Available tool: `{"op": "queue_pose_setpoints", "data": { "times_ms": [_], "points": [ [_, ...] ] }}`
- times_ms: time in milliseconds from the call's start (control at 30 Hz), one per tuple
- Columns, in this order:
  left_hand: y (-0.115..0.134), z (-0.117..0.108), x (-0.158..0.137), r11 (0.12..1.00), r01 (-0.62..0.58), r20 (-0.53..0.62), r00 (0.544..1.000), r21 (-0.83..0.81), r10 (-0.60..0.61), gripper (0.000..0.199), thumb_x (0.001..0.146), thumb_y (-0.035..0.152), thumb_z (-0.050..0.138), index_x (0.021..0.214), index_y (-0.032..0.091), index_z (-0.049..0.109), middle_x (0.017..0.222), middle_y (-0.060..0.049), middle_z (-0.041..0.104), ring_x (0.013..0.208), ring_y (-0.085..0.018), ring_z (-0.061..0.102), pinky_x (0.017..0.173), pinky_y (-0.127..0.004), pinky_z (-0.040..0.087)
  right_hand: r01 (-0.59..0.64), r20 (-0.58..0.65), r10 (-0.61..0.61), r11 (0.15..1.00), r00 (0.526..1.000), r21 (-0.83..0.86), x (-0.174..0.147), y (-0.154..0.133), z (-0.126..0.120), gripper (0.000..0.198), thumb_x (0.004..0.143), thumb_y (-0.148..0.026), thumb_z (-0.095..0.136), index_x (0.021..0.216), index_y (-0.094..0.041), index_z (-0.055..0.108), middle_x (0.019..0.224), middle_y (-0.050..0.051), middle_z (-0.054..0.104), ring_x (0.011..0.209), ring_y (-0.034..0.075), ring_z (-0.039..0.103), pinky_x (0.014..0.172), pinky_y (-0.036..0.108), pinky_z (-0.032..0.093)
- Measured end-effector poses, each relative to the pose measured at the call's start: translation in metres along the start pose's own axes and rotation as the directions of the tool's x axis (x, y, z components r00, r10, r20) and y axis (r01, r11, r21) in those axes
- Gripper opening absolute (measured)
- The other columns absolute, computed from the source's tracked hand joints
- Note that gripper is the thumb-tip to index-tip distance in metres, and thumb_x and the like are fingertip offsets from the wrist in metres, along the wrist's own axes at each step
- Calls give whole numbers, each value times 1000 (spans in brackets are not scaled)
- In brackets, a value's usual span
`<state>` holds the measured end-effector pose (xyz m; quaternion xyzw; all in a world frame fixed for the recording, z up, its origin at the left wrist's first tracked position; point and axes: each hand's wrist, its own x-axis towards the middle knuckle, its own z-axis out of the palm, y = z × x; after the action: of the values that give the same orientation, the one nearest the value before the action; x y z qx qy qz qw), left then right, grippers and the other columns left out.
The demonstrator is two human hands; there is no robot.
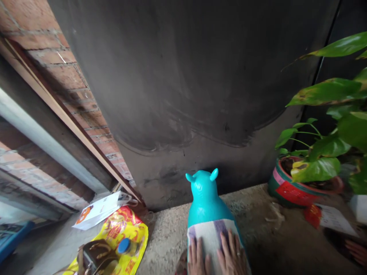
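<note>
The turquoise animal toy (pixel 207 202) stands low in the view at about 6 o'clock, on the rough concrete floor (pixel 252 225). Its long axis runs from me toward 12 o'clock: the head with its two small ears is the far end, pointing away from me at the dark wall (pixel 186 76), and the rounded back comes toward me and runs off the bottom edge.

A striped cloth (pixel 211 235), pale with purple bands, lies across the toy's back. My left hand (pixel 197 260) rests flat on the cloth at its 7 o'clock side, fingers straight, close together and aimed toward 12 o'clock. My right hand (pixel 231 256) lies flat at the 5 o'clock side, fingers a little spread and also aimed up the back, with a ring on one of them. Neither hand is clamped around anything; both only press palm-down on the cloth. The toy's head sits beyond my fingertips at 12 o'clock, well clear of them, and the body lies under and between both palms.

At 8 o'clock from the toy lies a yellow printed bag (pixel 126 233) with a white paper bag (pixel 99 210) just behind it. At 3 o'clock stands a potted plant (pixel 304 183) with broad green leaves. A brick wall (pixel 65 76) runs up the left side at 10 o'clock.
</note>
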<state>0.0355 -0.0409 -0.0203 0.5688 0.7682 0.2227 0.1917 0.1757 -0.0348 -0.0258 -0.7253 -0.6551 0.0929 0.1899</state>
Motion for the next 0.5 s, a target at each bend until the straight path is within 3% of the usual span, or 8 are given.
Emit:
{"op": "queue_pose_setpoints", "data": {
  "times_ms": [67,133,300,400,500],
  "points": [
    [7,12,9,986,26,20,999,165,-29,51,87,29,36,135,20,50,149,-14,42,137,-36,41,99,-58,47,-23,12,24,997,1000,-80,7,0,16,53,92,-43,29,138,-24,46,149,12,37,137,39,33,99,63,42],
    [14,19,24,954,45,32,998,296,-57,51,90,30,32,140,22,41,152,-13,36,139,-35,38,102,-60,44,-17,5,18,991,1000,-133,28,-7,17,52,92,-40,31,141,-24,42,152,11,31,139,38,28,105,63,36],
    [34,14,64,950,54,26,998,308,-65,51,94,30,24,143,23,31,155,-9,33,141,-28,36,106,-51,43,28,47,-19,983,999,-183,88,-36,-5,54,91,-31,33,145,-23,33,156,11,21,143,36,18,109,61,30],
    [31,8,62,971,48,9,999,235,-52,52,91,29,27,142,22,36,153,-9,35,140,-28,36,107,-52,42,13,50,-6,991,999,-135,80,-34,-7,55,88,-32,39,142,-20,39,154,13,26,141,37,23,107,58,35],
    [9,10,38,991,85,61,995,-106,-79,51,81,34,49,131,27,53,149,-9,40,140,-33,35,112,-55,37,-41,21,41,999,999,-14,37,-19,-1,53,82,-44,48,132,-29,54,139,10,52,131,41,42,100,63,41]
  ]
}}
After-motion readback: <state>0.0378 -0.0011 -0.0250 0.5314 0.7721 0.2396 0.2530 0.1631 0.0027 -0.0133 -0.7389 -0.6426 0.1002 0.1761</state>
